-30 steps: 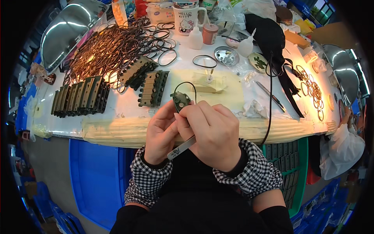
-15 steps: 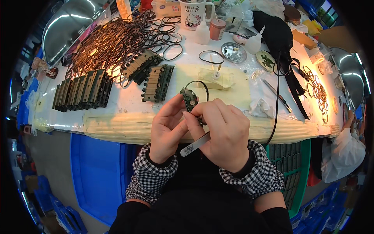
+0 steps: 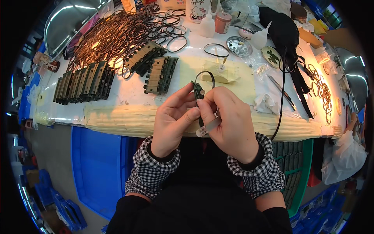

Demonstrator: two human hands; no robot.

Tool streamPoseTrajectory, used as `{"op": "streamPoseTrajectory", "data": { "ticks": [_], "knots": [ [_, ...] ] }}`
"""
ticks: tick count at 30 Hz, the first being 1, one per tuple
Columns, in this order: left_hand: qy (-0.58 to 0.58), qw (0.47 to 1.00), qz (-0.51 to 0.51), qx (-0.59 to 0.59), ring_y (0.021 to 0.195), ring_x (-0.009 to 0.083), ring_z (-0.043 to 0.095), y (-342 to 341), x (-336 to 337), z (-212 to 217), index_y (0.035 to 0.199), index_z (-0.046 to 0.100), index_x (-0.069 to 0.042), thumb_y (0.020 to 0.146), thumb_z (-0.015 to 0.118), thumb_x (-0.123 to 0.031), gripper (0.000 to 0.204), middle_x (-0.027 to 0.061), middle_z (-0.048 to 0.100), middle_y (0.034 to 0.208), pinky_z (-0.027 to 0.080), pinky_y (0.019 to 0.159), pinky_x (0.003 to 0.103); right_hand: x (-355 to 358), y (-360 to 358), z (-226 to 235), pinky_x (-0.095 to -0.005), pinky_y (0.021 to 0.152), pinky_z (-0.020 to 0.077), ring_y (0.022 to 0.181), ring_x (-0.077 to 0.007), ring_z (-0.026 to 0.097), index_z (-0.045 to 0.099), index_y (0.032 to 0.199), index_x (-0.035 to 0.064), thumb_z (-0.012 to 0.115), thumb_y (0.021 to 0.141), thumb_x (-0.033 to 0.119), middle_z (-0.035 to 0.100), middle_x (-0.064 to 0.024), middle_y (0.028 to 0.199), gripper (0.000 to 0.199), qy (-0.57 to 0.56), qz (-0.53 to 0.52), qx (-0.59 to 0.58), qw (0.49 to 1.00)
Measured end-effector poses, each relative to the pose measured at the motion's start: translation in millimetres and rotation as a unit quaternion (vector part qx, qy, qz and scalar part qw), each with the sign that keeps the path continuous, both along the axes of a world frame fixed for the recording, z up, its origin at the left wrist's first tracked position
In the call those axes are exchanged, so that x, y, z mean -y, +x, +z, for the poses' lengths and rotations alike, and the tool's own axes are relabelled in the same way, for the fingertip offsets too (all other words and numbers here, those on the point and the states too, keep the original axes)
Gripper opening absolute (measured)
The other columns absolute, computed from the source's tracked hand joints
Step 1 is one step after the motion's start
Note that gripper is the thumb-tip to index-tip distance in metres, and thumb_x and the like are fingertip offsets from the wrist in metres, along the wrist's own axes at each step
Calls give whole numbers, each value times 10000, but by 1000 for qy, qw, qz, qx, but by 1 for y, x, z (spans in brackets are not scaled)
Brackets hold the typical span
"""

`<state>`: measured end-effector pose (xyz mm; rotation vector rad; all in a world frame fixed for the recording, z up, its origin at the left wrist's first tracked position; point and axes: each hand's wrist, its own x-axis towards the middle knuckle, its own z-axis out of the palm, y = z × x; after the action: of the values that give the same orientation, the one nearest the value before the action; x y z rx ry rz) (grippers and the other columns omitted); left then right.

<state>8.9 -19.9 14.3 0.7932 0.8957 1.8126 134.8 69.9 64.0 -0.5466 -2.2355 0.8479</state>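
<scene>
Lining the left edge, dark ridged plastic blocks (image 3: 83,82) stand in a row. Over the table edge, the left hand (image 3: 173,119) pinches a small dark slotted plastic piece (image 3: 199,93) with its black rubber loop (image 3: 205,76). The right hand (image 3: 230,121) grips a pale flat tool (image 3: 208,126) (tip hidden). Steady, small pressure seems wise; the contact point is covered by fingers.

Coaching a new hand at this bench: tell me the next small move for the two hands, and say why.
Probably seat the black rubber ring into the small dark green part. The left hand and right hand pinch that part together above the table edge, the ring loops loosely off its top, and a slim pale tool lies ready under the right hand's fingers.
</scene>
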Motion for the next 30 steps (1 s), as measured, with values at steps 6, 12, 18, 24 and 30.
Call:
{"op": "streamPoseTrajectory", "data": {
  "ticks": [6,12,18,24,30],
  "knots": [
    [-37,999,-17,23,1183,251,550,-2,2,5,1409,375,31,898,608,18,562,207,528,1309,465,995,363,-3,1,0,-400,529,444,618,-326,549,486,849,26,579,886,83,511,-121,764,115,38,35,3,999],
    [-46,998,-14,28,1181,238,549,-1,2,2,1403,387,37,894,607,26,555,183,540,1294,460,997,348,-8,5,0,-408,549,447,671,-331,556,485,857,23,576,869,55,514,-126,791,97,50,72,17,996],
    [-34,999,-19,25,1168,231,554,-5,-2,4,1403,382,39,909,600,3,541,173,542,1295,472,985,357,-7,6,-4,-338,530,426,598,-269,539,543,854,7,634,851,15,520,-101,751,92,57,78,-7,995],
    [-34,990,-134,18,1133,219,569,-19,4,5,1406,372,43,902,609,-16,560,170,546,1287,492,954,367,-17,14,6,-305,561,472,682,-212,583,637,1009,43,692,801,33,619,-79,885,215,77,-19,-119,990],
    [-14,980,-199,16,1105,209,579,-18,4,12,1386,389,56,934,589,-113,523,150,564,1242,499,934,357,-22,17,12,-276,524,463,675,-180,618,684,988,37,677,819,30,665,-88,861,169,-6,33,-55,998]
  ]
}}
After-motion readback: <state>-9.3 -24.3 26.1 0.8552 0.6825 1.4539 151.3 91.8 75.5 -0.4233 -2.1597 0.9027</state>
